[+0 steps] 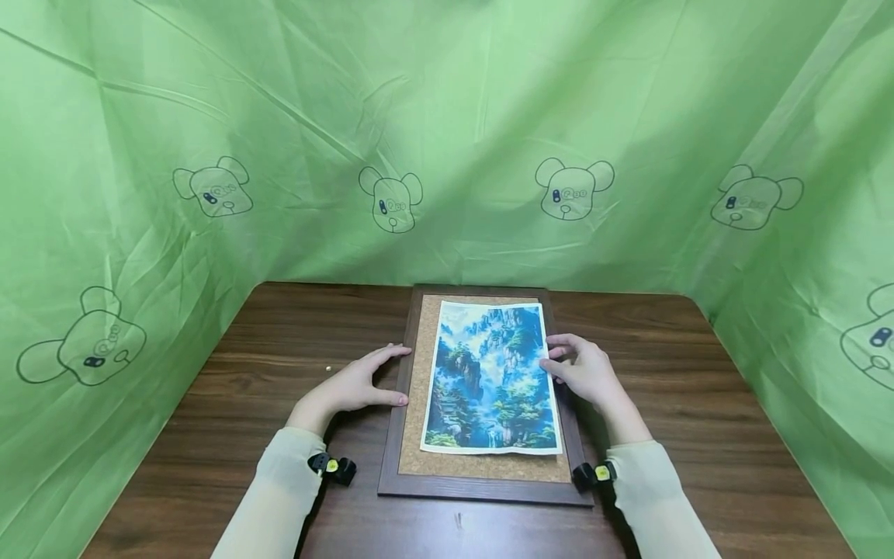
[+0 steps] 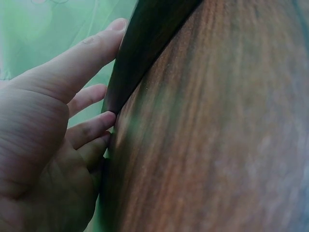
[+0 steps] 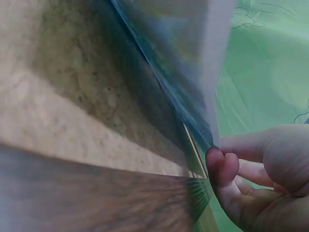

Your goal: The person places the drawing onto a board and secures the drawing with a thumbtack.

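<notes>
A blue-green landscape picture, a printed sheet with mountains and trees, lies over a cork board with a dark wooden frame. My right hand pinches the picture's right edge between thumb and fingers. In the right wrist view that edge of the sheet stands raised off the cork, which carries its shadow. At the frame's left side, my left hand has thumb and fingers spread, fingertips touching the outer edge. The left wrist view shows these fingertips along the frame's dark side.
The brown wood-grain table lies under the board. A tiny pale bit sits left of the left hand. Green cloth with printed bear heads hangs behind and on both sides. Black straps with small devices are on both wrists.
</notes>
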Motion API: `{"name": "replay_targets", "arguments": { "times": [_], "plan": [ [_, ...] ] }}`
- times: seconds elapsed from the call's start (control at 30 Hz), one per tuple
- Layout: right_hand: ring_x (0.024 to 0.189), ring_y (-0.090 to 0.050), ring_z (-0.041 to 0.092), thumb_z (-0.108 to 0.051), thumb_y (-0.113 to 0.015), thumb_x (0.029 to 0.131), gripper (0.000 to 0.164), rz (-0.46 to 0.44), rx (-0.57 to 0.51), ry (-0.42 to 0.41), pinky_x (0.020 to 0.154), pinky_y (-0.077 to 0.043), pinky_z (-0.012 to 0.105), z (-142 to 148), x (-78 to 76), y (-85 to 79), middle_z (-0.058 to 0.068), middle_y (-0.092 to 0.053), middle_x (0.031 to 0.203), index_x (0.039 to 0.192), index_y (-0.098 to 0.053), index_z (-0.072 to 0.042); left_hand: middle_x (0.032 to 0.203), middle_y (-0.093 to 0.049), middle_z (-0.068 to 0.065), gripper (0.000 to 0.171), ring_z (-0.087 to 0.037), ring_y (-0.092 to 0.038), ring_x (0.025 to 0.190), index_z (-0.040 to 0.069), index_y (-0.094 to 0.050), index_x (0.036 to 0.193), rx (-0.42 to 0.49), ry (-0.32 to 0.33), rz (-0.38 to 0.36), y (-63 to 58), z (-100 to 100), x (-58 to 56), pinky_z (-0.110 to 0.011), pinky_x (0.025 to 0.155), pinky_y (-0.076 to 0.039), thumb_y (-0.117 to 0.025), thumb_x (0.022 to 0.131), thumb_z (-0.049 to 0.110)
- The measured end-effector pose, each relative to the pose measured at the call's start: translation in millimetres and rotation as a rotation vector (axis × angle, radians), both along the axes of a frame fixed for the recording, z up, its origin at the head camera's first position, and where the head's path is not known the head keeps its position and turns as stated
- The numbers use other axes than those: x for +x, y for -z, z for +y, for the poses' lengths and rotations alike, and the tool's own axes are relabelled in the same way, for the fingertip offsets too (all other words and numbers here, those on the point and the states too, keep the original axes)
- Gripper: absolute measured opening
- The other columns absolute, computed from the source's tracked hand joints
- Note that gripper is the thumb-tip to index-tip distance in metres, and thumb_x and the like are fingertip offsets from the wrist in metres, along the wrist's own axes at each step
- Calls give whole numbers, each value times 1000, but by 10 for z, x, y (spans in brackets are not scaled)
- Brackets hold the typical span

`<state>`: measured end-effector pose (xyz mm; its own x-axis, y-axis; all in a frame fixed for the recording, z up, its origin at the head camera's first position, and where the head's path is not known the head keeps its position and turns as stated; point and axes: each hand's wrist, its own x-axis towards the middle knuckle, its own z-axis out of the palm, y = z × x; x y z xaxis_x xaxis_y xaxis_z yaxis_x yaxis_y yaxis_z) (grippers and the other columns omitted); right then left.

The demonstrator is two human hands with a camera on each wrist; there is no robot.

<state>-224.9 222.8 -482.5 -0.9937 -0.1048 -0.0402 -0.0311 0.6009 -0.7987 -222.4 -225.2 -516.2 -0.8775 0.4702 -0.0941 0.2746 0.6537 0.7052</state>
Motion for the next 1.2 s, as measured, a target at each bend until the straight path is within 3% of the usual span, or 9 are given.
{"name": "replay_targets", "arguments": {
  "times": [0.4, 1.2],
  "plan": [
    [92, -75, 23, -18, -77, 105, 40, 19, -20, -3, 73, -59, 37, -40, -10, 46, 14, -74, 118, 142, -69, -5, 177, -32, -13, 98, -39, -27, 164, 27, -44, 169, 6, -4, 4, 7, 4, 2, -66, 128, -28, -90, 87, 56],
    [90, -74, 20, -15, -76, 105, 45, -30, -28, -77, 74, -59, 37, -34, -20, 73, 13, -73, 121, 146, -66, -2, 178, -30, -15, 98, -41, -25, 164, 26, -42, 170, 0, -8, -19, -58, 27, 24, -69, 126, -28, -90, 89, 55]
  ]
}}
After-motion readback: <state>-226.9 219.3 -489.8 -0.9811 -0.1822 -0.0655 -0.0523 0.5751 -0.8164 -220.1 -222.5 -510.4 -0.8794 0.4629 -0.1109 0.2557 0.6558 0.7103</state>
